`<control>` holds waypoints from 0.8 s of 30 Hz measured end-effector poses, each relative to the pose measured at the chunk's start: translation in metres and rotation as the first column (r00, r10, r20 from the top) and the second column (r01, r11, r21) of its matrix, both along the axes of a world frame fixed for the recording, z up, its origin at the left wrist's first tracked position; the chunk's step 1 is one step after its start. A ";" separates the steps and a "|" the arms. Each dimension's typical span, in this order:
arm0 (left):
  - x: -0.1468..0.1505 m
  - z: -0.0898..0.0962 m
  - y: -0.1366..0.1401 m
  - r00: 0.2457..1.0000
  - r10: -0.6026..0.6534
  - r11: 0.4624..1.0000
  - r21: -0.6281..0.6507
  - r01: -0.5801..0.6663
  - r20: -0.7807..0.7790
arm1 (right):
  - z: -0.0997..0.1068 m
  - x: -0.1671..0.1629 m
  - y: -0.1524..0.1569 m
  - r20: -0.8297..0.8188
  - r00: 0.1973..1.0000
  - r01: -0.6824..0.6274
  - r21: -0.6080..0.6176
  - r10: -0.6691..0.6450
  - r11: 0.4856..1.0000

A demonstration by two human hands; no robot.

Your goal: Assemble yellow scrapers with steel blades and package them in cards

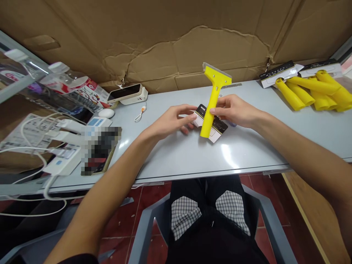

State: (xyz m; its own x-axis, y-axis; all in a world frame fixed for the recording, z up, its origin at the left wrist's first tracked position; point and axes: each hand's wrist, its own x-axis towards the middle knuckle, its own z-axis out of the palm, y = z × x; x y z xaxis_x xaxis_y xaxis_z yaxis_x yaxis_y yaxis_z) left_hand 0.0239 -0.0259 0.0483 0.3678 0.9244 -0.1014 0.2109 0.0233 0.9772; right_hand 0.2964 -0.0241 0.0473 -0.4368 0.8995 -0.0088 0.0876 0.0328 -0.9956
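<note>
My right hand (233,110) is closed on a yellow scraper (212,101), with the thumb on its handle. The scraper's wide head, with a metal blade edge, points up and away from me, and the hollow handle end points toward me. A black and white printed card (219,125) lies behind the handle, partly hidden by it. At the card's left edge, my left hand (178,119) has its thumb and index finger closed on it. The other fingers of the left hand curl beneath, near the tabletop.
More yellow scrapers (310,90) with printed cards lie at the right of the grey table (165,157). On the left are a phone on a white device (128,94), a blurred-out phone (101,152), a power strip (66,157) with cables, and plastic bottles (79,88). Cardboard (176,44) stands behind.
</note>
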 end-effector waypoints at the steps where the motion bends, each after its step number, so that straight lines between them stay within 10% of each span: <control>1: 0.000 -0.002 0.001 1.000 -0.025 1.000 -0.011 0.025 -0.017 | 0.001 0.000 0.000 0.003 1.000 0.009 -0.010 -0.009 1.000; 11: -0.005 -0.013 0.007 0.999 -0.013 1.000 -0.006 0.013 -0.053 | 0.008 -0.001 0.010 -0.135 0.929 0.331 -0.109 -0.344 0.937; 24: 0.003 -0.009 0.002 0.991 0.015 0.982 -0.187 0.011 0.134 | 0.008 0.007 0.017 -0.059 0.884 0.464 0.001 -0.463 0.886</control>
